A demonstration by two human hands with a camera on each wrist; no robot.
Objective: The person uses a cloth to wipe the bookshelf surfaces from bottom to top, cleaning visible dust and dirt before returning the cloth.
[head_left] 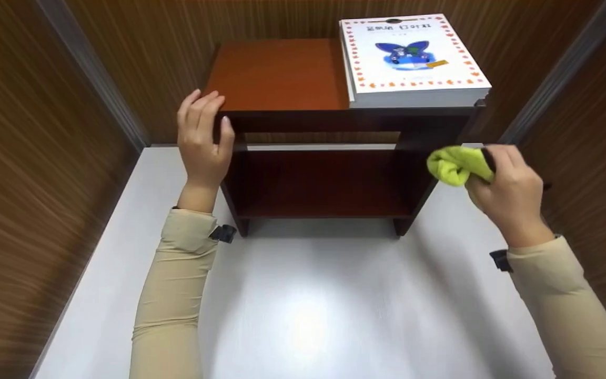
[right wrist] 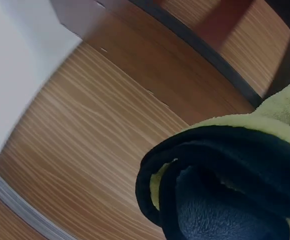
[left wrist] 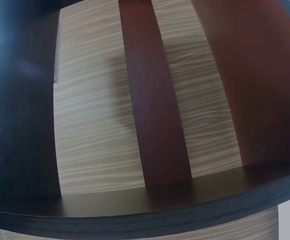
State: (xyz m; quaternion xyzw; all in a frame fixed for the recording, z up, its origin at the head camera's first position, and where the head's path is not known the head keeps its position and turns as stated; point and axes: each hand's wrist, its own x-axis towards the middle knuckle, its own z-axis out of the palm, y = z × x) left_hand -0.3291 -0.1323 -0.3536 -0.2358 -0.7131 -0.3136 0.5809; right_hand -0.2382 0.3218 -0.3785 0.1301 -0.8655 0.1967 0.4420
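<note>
A small dark reddish-brown shelf (head_left: 324, 184) with an orange-brown top stands on the white surface. My left hand (head_left: 203, 131) rests at the top's front left corner, fingertips over the edge and thumb against the side. On the right of the top lies a stack of books (head_left: 413, 55), the upper cover white with a blue butterfly. My right hand (head_left: 516, 184) grips a bunched yellow-green cloth (head_left: 453, 166) beside the shelf's right side. In the right wrist view the cloth (right wrist: 220, 175) shows dark edging and a grey underside. The left wrist view shows the shelf's inside (left wrist: 157, 95).
Wood-grain walls (head_left: 24, 158) enclose the white surface (head_left: 303, 295) on the left, back and right, with grey metal strips (head_left: 92, 73) at the corners. The shelf has a lower board (head_left: 324, 179) between its two side panels.
</note>
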